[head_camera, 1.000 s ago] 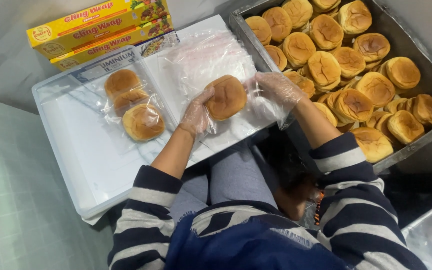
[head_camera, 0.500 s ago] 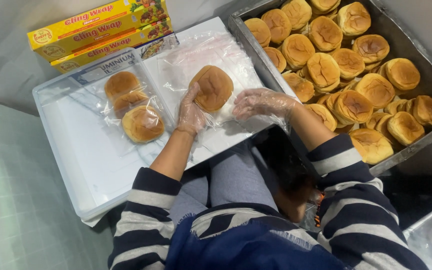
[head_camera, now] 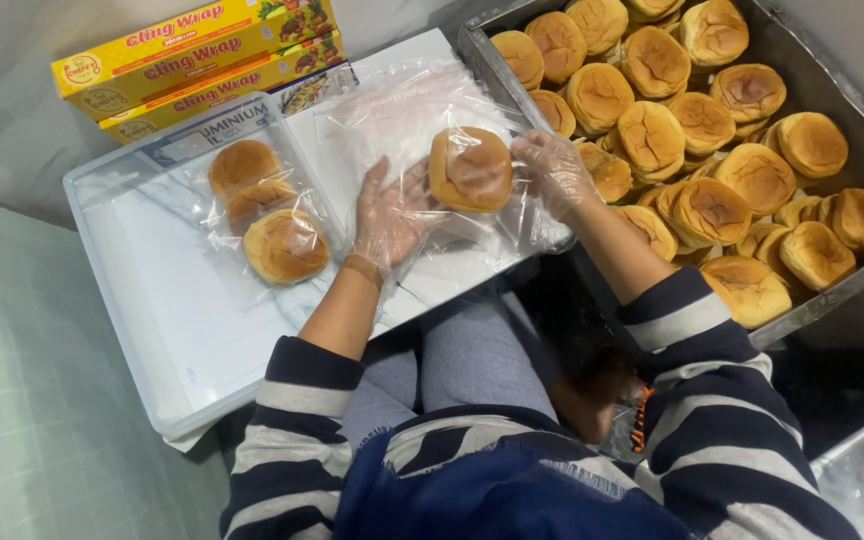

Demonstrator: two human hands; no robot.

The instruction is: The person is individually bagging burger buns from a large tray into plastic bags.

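Note:
A round golden bun [head_camera: 469, 168] lies on a sheet of clear cling film [head_camera: 402, 110] spread over a white tray lid [head_camera: 422, 290]. My left hand [head_camera: 392, 215], in a clear plastic glove, lies flat with fingers spread on the film just left of the bun. My gloved right hand [head_camera: 552, 172] is at the bun's right edge, fingers pinched on a raised fold of the film. Three wrapped buns [head_camera: 262, 210] lie together in the white tray [head_camera: 152, 330] to the left.
A metal tray [head_camera: 852, 290] with several bare buns [head_camera: 712, 130] stands at the right. Yellow boxes of cling film [head_camera: 192, 55] and a foil box [head_camera: 222, 130] lie behind the white tray. Tiled floor [head_camera: 42, 400] at left. My knees sit below the lid.
The bun has gone from both hands down onto the film. My left hand has let go and flattened beside it, and my right hand has moved in to the bun's right edge.

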